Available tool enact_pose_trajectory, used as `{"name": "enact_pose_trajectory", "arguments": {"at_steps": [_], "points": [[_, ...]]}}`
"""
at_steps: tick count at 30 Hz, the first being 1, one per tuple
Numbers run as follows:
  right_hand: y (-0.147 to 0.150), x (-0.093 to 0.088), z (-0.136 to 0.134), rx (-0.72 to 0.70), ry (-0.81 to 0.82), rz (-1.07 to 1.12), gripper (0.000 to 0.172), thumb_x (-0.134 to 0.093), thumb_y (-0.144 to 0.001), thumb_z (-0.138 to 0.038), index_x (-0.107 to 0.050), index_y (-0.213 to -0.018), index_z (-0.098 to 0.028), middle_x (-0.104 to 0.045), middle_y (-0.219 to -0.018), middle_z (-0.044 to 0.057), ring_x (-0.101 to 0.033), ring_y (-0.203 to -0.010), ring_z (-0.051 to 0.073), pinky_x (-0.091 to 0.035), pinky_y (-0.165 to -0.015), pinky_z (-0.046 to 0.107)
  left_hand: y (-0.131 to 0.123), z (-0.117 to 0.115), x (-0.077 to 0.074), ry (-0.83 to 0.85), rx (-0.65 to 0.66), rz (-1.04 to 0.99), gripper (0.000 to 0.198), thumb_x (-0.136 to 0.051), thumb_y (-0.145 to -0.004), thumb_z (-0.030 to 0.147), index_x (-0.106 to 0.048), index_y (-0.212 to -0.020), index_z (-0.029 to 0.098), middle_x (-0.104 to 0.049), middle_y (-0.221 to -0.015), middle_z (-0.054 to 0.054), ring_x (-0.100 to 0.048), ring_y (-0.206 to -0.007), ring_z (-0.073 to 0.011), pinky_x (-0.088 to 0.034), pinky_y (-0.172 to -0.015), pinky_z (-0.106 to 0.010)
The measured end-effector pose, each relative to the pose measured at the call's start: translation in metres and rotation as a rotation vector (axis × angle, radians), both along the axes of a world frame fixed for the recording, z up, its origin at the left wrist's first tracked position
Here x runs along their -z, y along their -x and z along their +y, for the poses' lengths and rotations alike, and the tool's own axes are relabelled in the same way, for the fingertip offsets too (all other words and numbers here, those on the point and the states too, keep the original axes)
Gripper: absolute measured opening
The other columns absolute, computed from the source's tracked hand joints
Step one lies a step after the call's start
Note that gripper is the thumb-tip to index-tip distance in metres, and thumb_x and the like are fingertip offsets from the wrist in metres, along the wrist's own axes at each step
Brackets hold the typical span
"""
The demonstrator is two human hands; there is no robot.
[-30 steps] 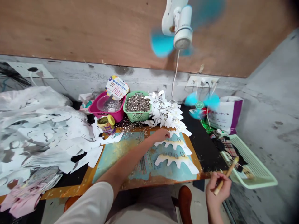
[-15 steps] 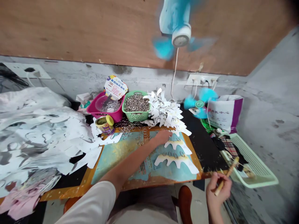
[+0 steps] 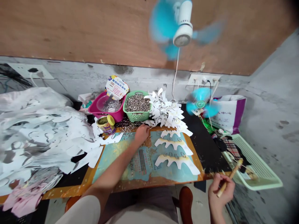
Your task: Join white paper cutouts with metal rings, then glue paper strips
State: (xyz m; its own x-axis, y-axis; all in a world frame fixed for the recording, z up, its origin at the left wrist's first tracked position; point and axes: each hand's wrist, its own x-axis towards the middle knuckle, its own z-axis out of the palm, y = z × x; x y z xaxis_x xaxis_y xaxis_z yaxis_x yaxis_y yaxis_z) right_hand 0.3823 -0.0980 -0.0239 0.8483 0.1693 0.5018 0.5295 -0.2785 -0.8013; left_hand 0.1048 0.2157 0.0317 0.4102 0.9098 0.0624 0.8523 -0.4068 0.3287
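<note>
My left hand (image 3: pixel 142 133) reaches over the loose metal rings (image 3: pixel 128 127) at the board's back edge; its fingers point down, and whether they pinch a ring is too small to tell. My right hand (image 3: pixel 221 188), low at the right beyond the table edge, is closed round a wooden stick (image 3: pixel 230 178). White cut-out pieces (image 3: pixel 178 161) with yellowish upper edges and rings along them lie in rows on the blue, stained board (image 3: pixel 137 161). Behind them is a heap of similar white pieces (image 3: pixel 165 109).
A green basket of rings (image 3: pixel 137 115), a pink basket (image 3: pixel 118 115) and an open tin (image 3: pixel 106 125) stand at the back. White pieces (image 3: pixel 46 140) pile up at left. Two fans (image 3: pixel 183 35) spin above and behind. A pale green tray (image 3: pixel 263 183) is at right.
My left hand has moved left from the white pieces to the loose rings, uncovering a small piece at the back of the row. My right hand keeps the stick, nearly unmoved.
</note>
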Motion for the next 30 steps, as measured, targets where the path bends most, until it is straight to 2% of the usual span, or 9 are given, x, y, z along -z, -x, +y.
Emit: {"name": "enact_pose_trajectory", "arguments": {"at_steps": [3, 5, 8, 11, 15, 19, 25, 30], "points": [[0.003, 0.000, 0.004, -0.009, -0.005, -0.004, 0.032, -0.062, -0.084, -0.047, -0.057, -0.095, -0.018, -0.059, -0.086, 0.005, -0.056, -0.075, 0.020, -0.049, -0.078, 0.037, 0.039, 0.012, 0.000, 0.002, -0.126, 0.064, 0.033, -0.060, -0.095, 0.034, -0.059, -0.123, 0.016, -0.061, -0.124, -0.010, -0.063, -0.105, -0.0226, -0.055, -0.089, -0.044], [0.006, 0.000, 0.006, -0.023, -0.006, -0.009, 0.031, -0.063, -0.084, -0.046, -0.057, -0.096, -0.018, -0.059, -0.088, 0.005, -0.056, -0.074, 0.020, -0.048, -0.078, 0.036, 0.054, 0.016, 0.000, 0.014, -0.160, 0.096, 0.034, -0.060, -0.095, 0.035, -0.059, -0.123, 0.016, -0.061, -0.124, -0.010, -0.063, -0.106, -0.0230, -0.055, -0.089, -0.044], [0.009, -0.001, 0.009, -0.033, -0.012, -0.016, 0.032, -0.063, -0.084, -0.047, -0.058, -0.095, -0.017, -0.059, -0.089, 0.005, -0.056, -0.075, 0.019, -0.048, -0.078, 0.035, 0.062, 0.017, -0.001, 0.044, -0.167, 0.117, 0.035, -0.061, -0.095, 0.035, -0.058, -0.124, 0.015, -0.061, -0.124, -0.010, -0.063, -0.106, -0.0233, -0.055, -0.089, -0.044], [0.008, -0.002, 0.010, -0.023, -0.019, -0.018, 0.035, -0.063, -0.084, -0.051, -0.058, -0.094, -0.017, -0.058, -0.087, 0.005, -0.055, -0.074, 0.019, -0.048, -0.078, 0.035, 0.055, 0.016, -0.006, 0.070, -0.158, 0.095, 0.035, -0.061, -0.095, 0.035, -0.058, -0.124, 0.015, -0.061, -0.123, -0.010, -0.064, -0.105, -0.0231, -0.056, -0.088, -0.044], [0.005, -0.002, 0.009, -0.023, -0.020, -0.010, 0.038, -0.062, -0.084, -0.053, -0.057, -0.094, -0.017, -0.058, -0.085, 0.004, -0.055, -0.072, 0.019, -0.048, -0.076, 0.034, 0.028, 0.006, -0.016, 0.090, -0.082, 0.006, 0.032, -0.060, -0.096, 0.034, -0.060, -0.122, 0.017, -0.062, -0.123, -0.010, -0.063, -0.105, -0.0223, -0.055, -0.089, -0.044], [0.004, -0.001, 0.009, -0.032, -0.026, -0.004, 0.035, -0.062, -0.085, -0.050, -0.057, -0.095, -0.017, -0.058, -0.085, 0.004, -0.055, -0.072, 0.019, -0.047, -0.075, 0.034, -0.019, -0.015, -0.022, 0.164, 0.054, -0.073, 0.029, -0.059, -0.096, 0.034, -0.061, -0.119, 0.017, -0.063, -0.121, -0.009, -0.064, -0.103, -0.0213, -0.056, -0.089, -0.042], [0.004, -0.006, 0.009, -0.032, -0.061, -0.008, 0.035, -0.062, -0.086, -0.051, -0.056, -0.095, -0.018, -0.057, -0.085, 0.004, -0.055, -0.073, 0.019, -0.047, -0.076, 0.036, -0.086, -0.041, -0.023, 0.286, 0.146, -0.098, 0.029, -0.059, -0.096, 0.035, -0.061, -0.119, 0.017, -0.063, -0.120, -0.009, -0.064, -0.101, -0.0209, -0.056, -0.087, -0.041], [0.003, -0.012, 0.006, -0.023, -0.069, -0.009, 0.039, -0.061, -0.085, -0.055, -0.056, -0.094, -0.017, -0.056, -0.086, 0.004, -0.054, -0.074, 0.019, -0.047, -0.077, 0.037, -0.115, -0.048, -0.019, 0.324, 0.191, -0.110, 0.032, -0.059, -0.096, 0.035, -0.059, -0.122, 0.017, -0.062, -0.122, -0.009, -0.064, -0.103, -0.0218, -0.056, -0.088, -0.043]]}}
